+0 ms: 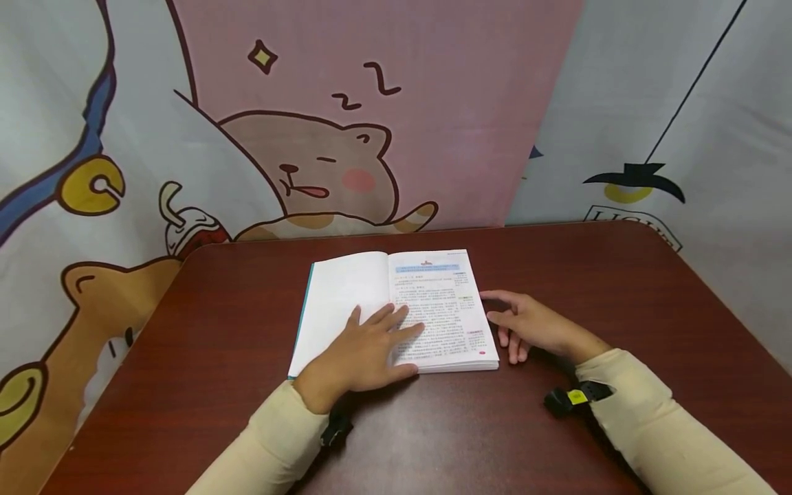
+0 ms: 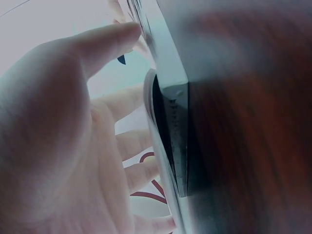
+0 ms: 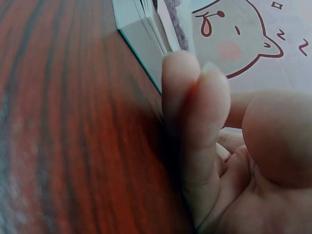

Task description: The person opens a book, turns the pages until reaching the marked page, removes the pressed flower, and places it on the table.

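Observation:
An open book [image 1: 442, 309] lies on the table, its left page blank white and its right page printed with small text. Spread across the lower middle of it, my left hand [image 1: 365, 350] has straight fingers over the gutter and the thumb at the bottom edge. In the left wrist view, the book's spine end [image 2: 175, 117] shows beside that hand's fingers. My right hand [image 1: 529, 323] is at the book's right edge, index finger and thumb pointing toward it, the other fingers loosely bent down by the tabletop. The right wrist view has its fingertips [image 3: 180, 73] close to the page edges [image 3: 146, 29].
The dark reddish-brown table [image 1: 216, 330] extends around the book. Behind it hangs a cloth backdrop [image 1: 470, 117] with cartoon animals. Both forearms wear pale sleeves [image 1: 656, 412], with a small black wrist camera [image 1: 559, 402] under the right one.

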